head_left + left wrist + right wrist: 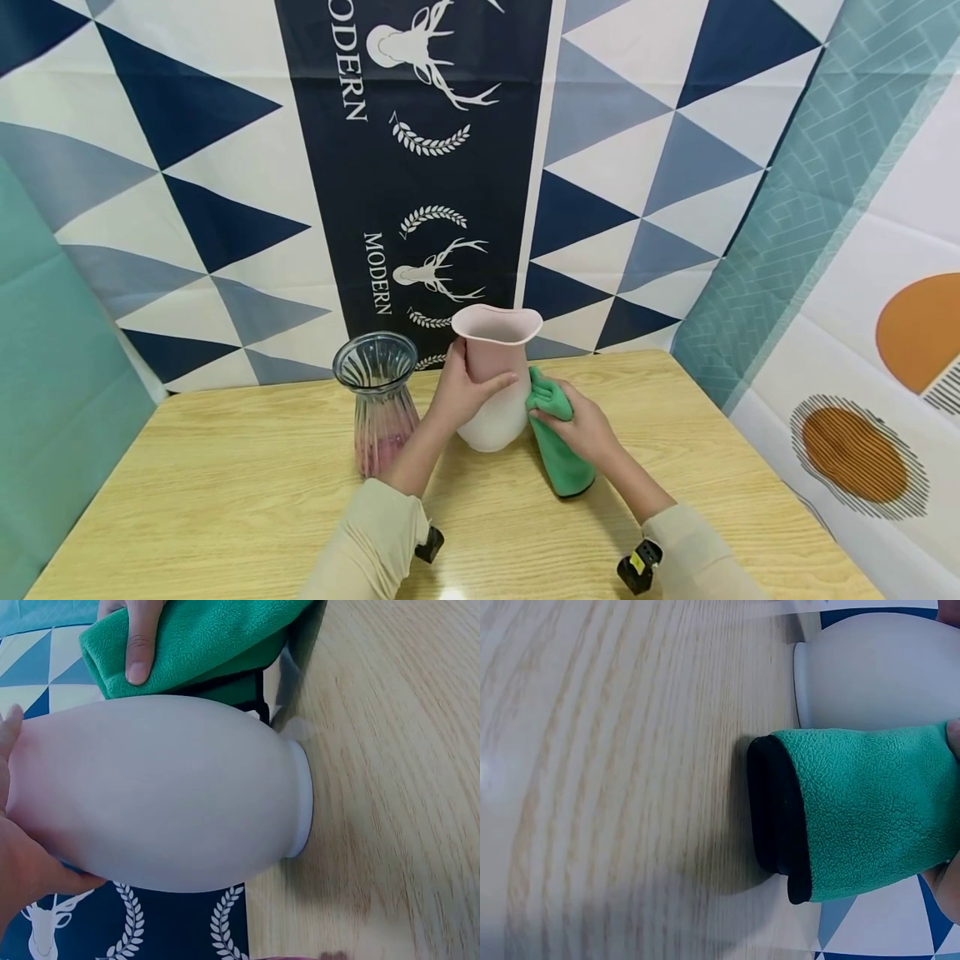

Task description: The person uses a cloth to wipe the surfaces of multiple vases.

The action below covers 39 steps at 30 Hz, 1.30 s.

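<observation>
A vase [498, 421], pink at its wavy rim and fading to white below, stands upright in the head view. My left hand [467, 385] grips its neck from the left, with the thumb across the front. On the vase's other side, my right hand [583, 421] holds a folded green cloth [564, 465] with a black edge. The cloth [187, 645] lies close along the vase's side in the left wrist view. The vase's white foot [301, 799] is at the tabletop; whether it bears fully on the wood I cannot tell.
A ribbed glass vase [375, 408], bluish at the rim and pink lower down, stands left of my left forearm, which partly covers it. The light wooden table [225, 492] ends at a patterned backdrop [420, 175] behind, with a printed panel [840, 400] on the right.
</observation>
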Tool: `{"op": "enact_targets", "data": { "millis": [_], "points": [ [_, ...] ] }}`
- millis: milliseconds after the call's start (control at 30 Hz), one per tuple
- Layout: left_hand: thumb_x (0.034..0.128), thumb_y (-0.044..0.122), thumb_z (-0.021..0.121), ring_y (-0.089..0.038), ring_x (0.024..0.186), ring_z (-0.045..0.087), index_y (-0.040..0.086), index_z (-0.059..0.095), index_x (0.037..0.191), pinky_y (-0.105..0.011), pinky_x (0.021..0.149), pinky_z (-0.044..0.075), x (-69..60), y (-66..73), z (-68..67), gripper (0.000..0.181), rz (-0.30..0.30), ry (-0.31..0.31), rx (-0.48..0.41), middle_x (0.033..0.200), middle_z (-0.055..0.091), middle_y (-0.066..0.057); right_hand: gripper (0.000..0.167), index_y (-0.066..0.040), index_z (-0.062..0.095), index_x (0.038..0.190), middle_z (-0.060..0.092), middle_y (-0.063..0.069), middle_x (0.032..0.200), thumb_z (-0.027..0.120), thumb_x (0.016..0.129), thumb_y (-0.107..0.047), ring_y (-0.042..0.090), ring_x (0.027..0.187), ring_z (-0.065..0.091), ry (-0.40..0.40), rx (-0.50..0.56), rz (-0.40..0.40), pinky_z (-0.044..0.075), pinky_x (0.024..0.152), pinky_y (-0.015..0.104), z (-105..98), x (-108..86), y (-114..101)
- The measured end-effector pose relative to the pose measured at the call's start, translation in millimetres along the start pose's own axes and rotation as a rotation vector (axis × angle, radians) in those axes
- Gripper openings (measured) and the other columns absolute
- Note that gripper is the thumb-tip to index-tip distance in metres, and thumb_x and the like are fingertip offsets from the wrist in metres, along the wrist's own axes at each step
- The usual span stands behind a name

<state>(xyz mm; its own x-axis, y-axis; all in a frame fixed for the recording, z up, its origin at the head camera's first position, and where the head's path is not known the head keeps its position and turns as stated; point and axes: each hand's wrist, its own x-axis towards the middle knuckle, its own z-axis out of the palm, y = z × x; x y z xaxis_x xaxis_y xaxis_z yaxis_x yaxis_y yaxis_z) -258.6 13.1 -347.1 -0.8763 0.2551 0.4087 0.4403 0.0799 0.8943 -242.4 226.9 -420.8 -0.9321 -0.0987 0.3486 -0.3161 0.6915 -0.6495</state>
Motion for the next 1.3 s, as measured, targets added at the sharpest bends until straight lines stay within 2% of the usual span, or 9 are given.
{"op": "enact_targets", "data": {
  "millis": [300,533,700,833,933,1133,1300],
  "points": [
    [0.0753,0.009,0.078,-0.034,0.121,0.047,0.002,0.031,0.139,-0.049,0.104,0.039,-1.7,3.8,0.9,0.079,-0.018,0.036,0.064,0.134,0.043,-0.02,0.056,-0.016,0.05,0.132,0.059,0.012,0.127,0.07,0.082,-0.032,0.033,0.116,0.056,-0.004,-0.014,0.01,0.047,0.093,0.051,2,-2.1,3],
    [0.0688,0.031,0.083,-0.027,0.119,0.044,0.011,0.035,0.14,-0.046,0.1,0.041,10.7,-33.5,2.8,0.088,-0.017,0.095,0.2,0.132,0.039,-0.013,0.056,-0.017,0.05,0.132,0.06,0.012,0.126,0.07,0.083,-0.033,0.033,0.115,0.057,0.002,-0.018,-0.003,0.048,0.092,0.051,2,-2.2,4],
    [0.0687,0.033,0.083,-0.027,0.118,0.044,0.011,0.036,0.14,-0.046,0.099,0.042,9.3,-32.2,2.0,0.088,-0.017,0.09,0.23,0.131,0.042,-0.013,0.056,-0.018,0.049,0.133,0.059,0.011,0.128,0.069,0.084,-0.035,0.033,0.115,0.057,0.016,-0.019,-0.017,0.048,0.091,0.051,0,-3.2,5],
    [0.0685,0.033,0.083,-0.027,0.118,0.044,0.011,0.036,0.139,-0.046,0.099,0.042,9.2,-31.4,1.7,0.088,-0.007,0.091,0.238,0.13,0.044,-0.014,0.055,-0.019,0.049,0.133,0.059,0.01,0.127,0.068,0.084,-0.035,0.031,0.114,0.058,0.059,0.004,-0.026,0.049,0.089,0.05,-4,-2.3,2],
    [0.0675,0.03,0.084,-0.027,0.118,0.045,0.011,0.036,0.139,-0.045,0.098,0.043,9.5,-31.1,1.6,0.088,-0.004,0.096,0.232,0.129,0.045,-0.014,0.054,-0.015,0.05,0.132,0.061,0.011,0.125,0.069,0.084,-0.031,0.032,0.112,0.059,0.115,0.014,-0.051,0.05,0.087,0.05,-8,-0.6,-4],
    [0.0673,0.027,0.085,-0.024,0.116,0.049,0.011,0.037,0.137,-0.042,0.097,0.044,12.0,-31.1,1.7,0.086,0.043,0.089,0.193,0.129,0.048,-0.01,0.057,-0.008,0.049,0.133,0.059,0.016,0.126,0.073,0.082,-0.018,0.035,0.112,0.058,0.239,0.04,-0.15,0.05,0.088,0.051,-16,7.8,-20],
    [0.0681,0.024,0.084,-0.022,0.113,0.052,0.01,0.037,0.136,-0.04,0.096,0.045,13.3,-30.6,0.8,0.084,0.065,0.072,0.176,0.128,0.05,-0.008,0.06,-0.011,0.047,0.135,0.056,0.014,0.131,0.073,0.081,-0.017,0.032,0.117,0.055,0.269,0.077,-0.172,0.047,0.093,0.051,-21,15.3,-36]
  ]
}}
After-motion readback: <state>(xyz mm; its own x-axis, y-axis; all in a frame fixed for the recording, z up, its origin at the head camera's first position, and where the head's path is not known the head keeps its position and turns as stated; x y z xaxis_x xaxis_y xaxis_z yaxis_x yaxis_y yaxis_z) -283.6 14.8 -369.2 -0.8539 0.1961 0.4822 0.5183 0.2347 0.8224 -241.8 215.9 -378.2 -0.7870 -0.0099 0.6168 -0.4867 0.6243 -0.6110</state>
